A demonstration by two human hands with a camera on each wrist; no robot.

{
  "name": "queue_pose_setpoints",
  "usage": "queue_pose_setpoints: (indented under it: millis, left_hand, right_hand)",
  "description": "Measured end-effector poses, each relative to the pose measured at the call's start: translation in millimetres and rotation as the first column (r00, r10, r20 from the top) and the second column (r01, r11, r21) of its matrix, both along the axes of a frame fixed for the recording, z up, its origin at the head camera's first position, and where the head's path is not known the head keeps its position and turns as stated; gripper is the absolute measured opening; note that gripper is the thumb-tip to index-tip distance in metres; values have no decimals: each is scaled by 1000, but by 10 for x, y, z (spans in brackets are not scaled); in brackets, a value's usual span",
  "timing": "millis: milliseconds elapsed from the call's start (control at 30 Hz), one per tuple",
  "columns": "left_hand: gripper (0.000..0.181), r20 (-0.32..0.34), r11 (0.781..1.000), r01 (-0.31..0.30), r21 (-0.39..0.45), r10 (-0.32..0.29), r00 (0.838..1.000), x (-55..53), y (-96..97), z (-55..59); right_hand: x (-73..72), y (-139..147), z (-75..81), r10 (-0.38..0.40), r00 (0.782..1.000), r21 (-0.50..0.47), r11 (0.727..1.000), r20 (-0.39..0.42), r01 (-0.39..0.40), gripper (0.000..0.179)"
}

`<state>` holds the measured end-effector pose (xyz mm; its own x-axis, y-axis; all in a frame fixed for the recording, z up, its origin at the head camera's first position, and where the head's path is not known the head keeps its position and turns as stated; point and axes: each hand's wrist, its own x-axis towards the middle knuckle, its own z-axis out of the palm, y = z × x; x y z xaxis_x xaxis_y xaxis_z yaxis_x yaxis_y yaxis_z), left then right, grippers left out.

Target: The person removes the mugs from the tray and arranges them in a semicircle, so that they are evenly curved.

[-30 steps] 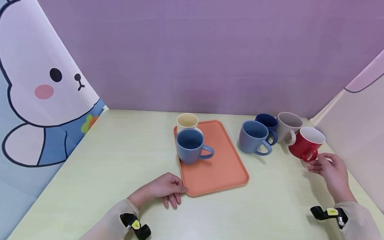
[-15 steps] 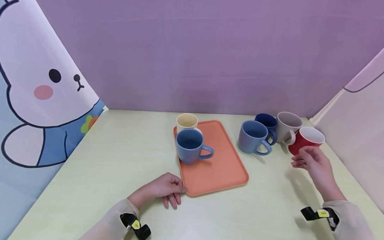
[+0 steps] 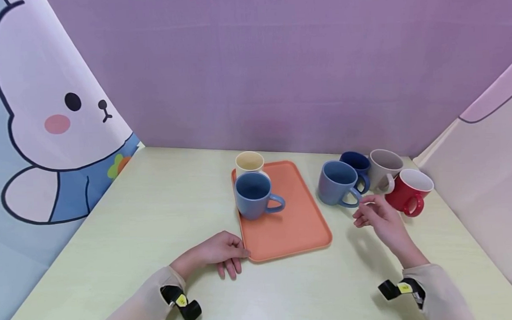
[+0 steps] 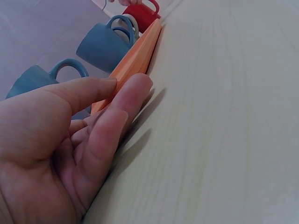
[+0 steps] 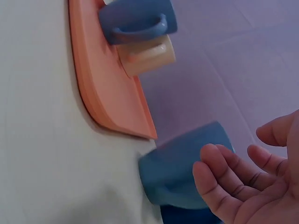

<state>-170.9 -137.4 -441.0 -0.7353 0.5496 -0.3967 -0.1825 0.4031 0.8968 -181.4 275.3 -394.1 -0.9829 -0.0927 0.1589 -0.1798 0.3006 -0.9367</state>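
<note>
The tray [image 3: 290,234] bears a front mug [image 3: 252,200], a rear mug [image 3: 249,161] behind it; four further mugs [image 3: 382,166] stand right.

Left hand [image 4: 46,140] against orange tray [image 4: 136,58]

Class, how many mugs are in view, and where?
6: cream mug and blue mug on the tray; second blue mug, navy mug, grey mug and red mug to its right.

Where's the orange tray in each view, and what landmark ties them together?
Head: orange tray, just right of centre, lying flat.
Left wrist: orange tray, edge-on, upper middle.
Right wrist: orange tray, upper left.
Shared landmark: the lighter blue mug standing off the tray.
</note>
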Motion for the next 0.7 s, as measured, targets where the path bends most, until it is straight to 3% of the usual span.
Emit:
queue_pose_setpoints:
  millis: [433,700]
  left_hand:
    - [28,2,1000,7,-8,-7,1000,-7,0,1]
    - [29,7,1000,10,-8,-10,1000,-18,-7,-8]
  right_hand:
    - [-86,-526,-175,139,990,53,989,23,-140,17]
    - [-160,-843,-240,261,965,71,962,23,-262,21]
